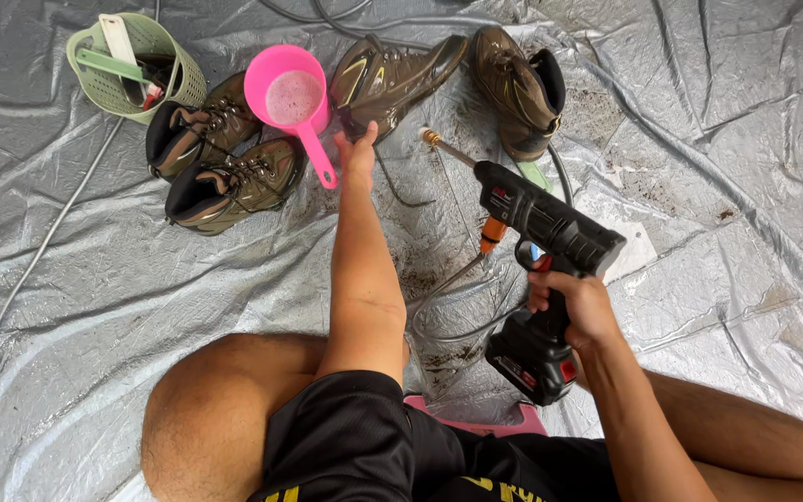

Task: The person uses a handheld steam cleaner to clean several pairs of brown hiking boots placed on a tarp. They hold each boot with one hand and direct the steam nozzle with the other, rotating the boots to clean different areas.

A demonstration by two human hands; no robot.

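- Your right hand (580, 299) grips the black spray gun (543, 244), nozzle aimed at the boots.
- Your left hand (357, 149) reaches out, fingers closing on the brown boot (390, 78) beside the pink scoop (292, 98), on the grey tarp (736, 232).

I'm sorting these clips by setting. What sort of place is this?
Probably a makeshift boot-washing spot on the ground: a crinkled silver plastic tarp speckled with dirt, four muddy brown hiking boots, and a black cordless spray-washer gun in the right hand.

Black spray gun (550, 232) aimed at muddy boot (392, 79)
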